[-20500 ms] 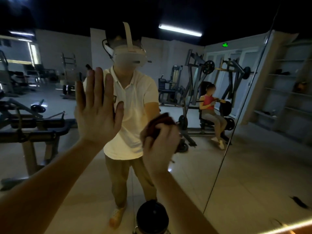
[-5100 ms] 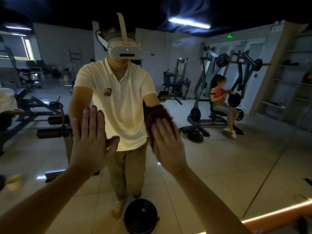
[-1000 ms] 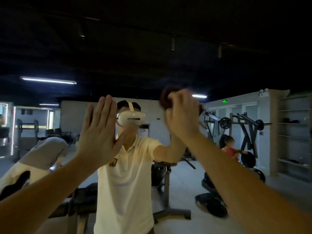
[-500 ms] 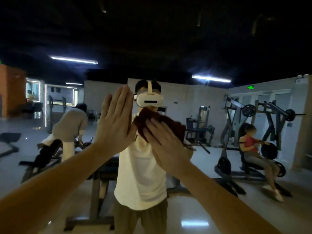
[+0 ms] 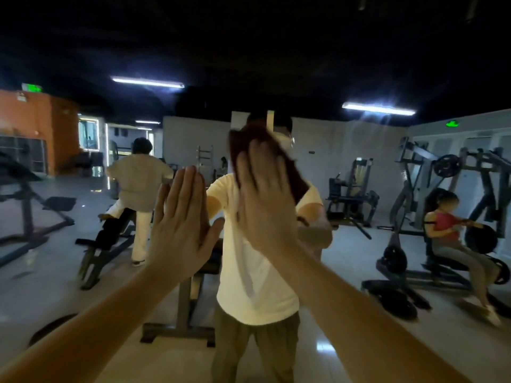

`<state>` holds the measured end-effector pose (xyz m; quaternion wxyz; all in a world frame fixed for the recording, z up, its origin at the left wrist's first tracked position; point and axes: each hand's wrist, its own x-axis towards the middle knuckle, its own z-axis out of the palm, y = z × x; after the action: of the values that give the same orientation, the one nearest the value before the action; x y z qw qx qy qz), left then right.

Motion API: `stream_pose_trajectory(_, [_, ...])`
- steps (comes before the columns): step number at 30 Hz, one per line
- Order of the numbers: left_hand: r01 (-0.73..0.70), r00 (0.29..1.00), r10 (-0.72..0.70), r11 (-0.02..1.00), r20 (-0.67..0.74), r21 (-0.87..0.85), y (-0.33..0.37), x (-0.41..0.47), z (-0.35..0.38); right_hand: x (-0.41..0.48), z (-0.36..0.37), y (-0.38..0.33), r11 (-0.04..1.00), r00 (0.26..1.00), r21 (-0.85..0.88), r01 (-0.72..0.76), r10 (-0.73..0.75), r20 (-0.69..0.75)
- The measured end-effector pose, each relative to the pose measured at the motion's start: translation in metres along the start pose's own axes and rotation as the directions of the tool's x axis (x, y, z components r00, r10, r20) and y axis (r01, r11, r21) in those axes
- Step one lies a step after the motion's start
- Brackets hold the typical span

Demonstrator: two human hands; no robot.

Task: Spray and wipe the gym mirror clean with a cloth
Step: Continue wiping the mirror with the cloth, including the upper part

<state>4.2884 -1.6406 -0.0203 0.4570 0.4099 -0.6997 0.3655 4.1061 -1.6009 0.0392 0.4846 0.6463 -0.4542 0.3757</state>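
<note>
The wiping step is judged to be in progress, not finished. The dark red cloth [image 5: 296, 178] is pressed flat on the mirror [image 5: 345, 150] at about head height, in front of the reflected person's face, and it is held there by the right hand [image 5: 265, 200], whose fingers are stretched out straight over it and not curled around it. The left hand [image 5: 182, 222] is empty and spread flat, with the fingers together. It is placed just beside the right one and a little lower, and it seems to be laid on the glass as a support, although real contact cannot be confirmed. No spray bottle is seen, so it cannot be told from here whether the spraying is already done for this part. No wet drops or foam are noticed on the glass. A soft haze is seen around the reflected ceiling lamp [image 5: 378, 108] at the right, but whether it is a smear or only glare cannot be decided. It is judged that a large part of the surface, above and to both sides of the cloth, may remain to be wiped.
</note>
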Motion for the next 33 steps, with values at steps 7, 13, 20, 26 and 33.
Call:
stream_pose_trajectory(7, [-0.033,0.999,0.033,0.999,0.001,0.036,-0.001,-0.001,-0.007,-0.080,0.000,0.016,0.942,0.933,-0.059,0.330,-0.315,0.176])
stream_pose_trajectory(13, [0.060,0.998,-0.060,0.998,0.036,-0.004,0.018,-0.023,0.001,-0.107,-0.039,0.133,0.982,0.989,-0.156,-0.111,0.124,0.078])
stream_pose_trajectory(20, [0.057,0.997,-0.056,0.998,0.047,-0.025,0.016,-0.025,0.004,-0.100,-0.009,0.048,0.889,0.888,0.069,-0.454,0.457,-0.047])
stream_pose_trajectory(26, [-0.022,0.997,0.025,0.999,0.073,-0.038,0.005,-0.028,0.000,-0.099,0.022,-0.047,0.979,0.977,0.026,-0.200,0.197,0.077])
stream_pose_trajectory(33, [-0.002,0.998,0.007,0.997,0.059,-0.077,0.032,-0.067,-0.005,-0.147,0.003,0.023,0.975,0.958,-0.005,0.221,-0.216,0.189])
